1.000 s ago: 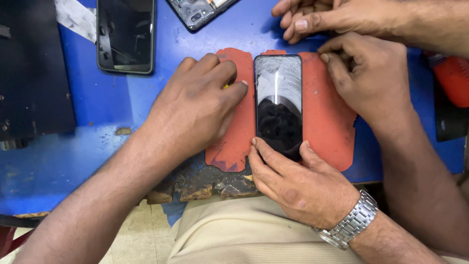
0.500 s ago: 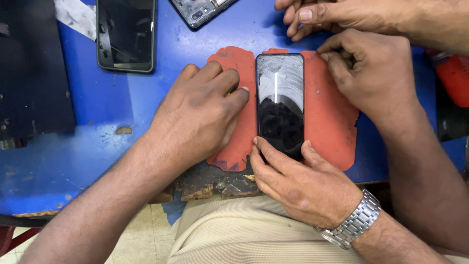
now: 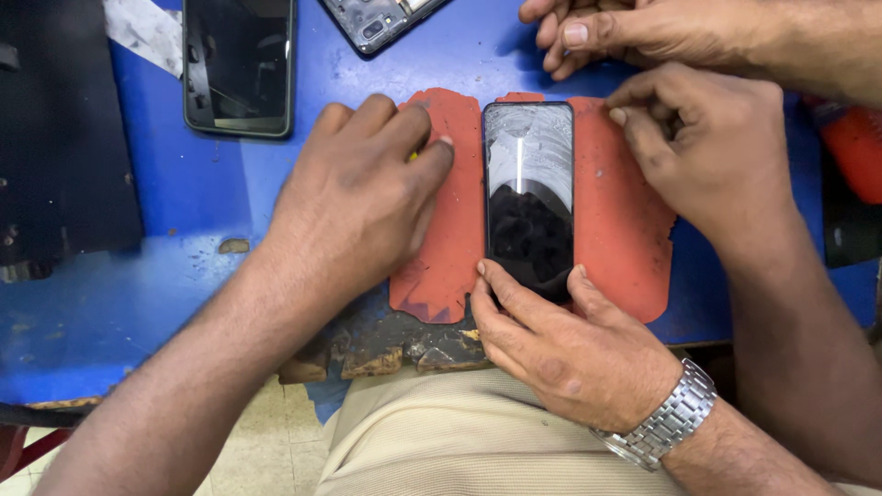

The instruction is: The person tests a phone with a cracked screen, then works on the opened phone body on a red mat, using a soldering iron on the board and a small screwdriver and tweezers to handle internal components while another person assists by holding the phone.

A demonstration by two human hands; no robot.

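Observation:
A black phone with a smeared, dusty screen lies face up on a red-orange mat. My right hand, with a metal watch on its wrist, grips the phone's near end between thumb and fingers. My left hand rests curled on the mat just left of the phone. Its fingertips are close to the phone's upper left edge, and a small yellow piece peeks out between them. Another person's hand presses on the mat at the phone's top right corner. A second hand of theirs lies above it.
The blue worktable is chipped along its near edge. Another dark phone lies at the back left and an opened phone body at the back centre. A black pad is on the far left, a red object at the right.
Almost nothing differs. The view has drifted slightly, and all the hands keep their places around the phone.

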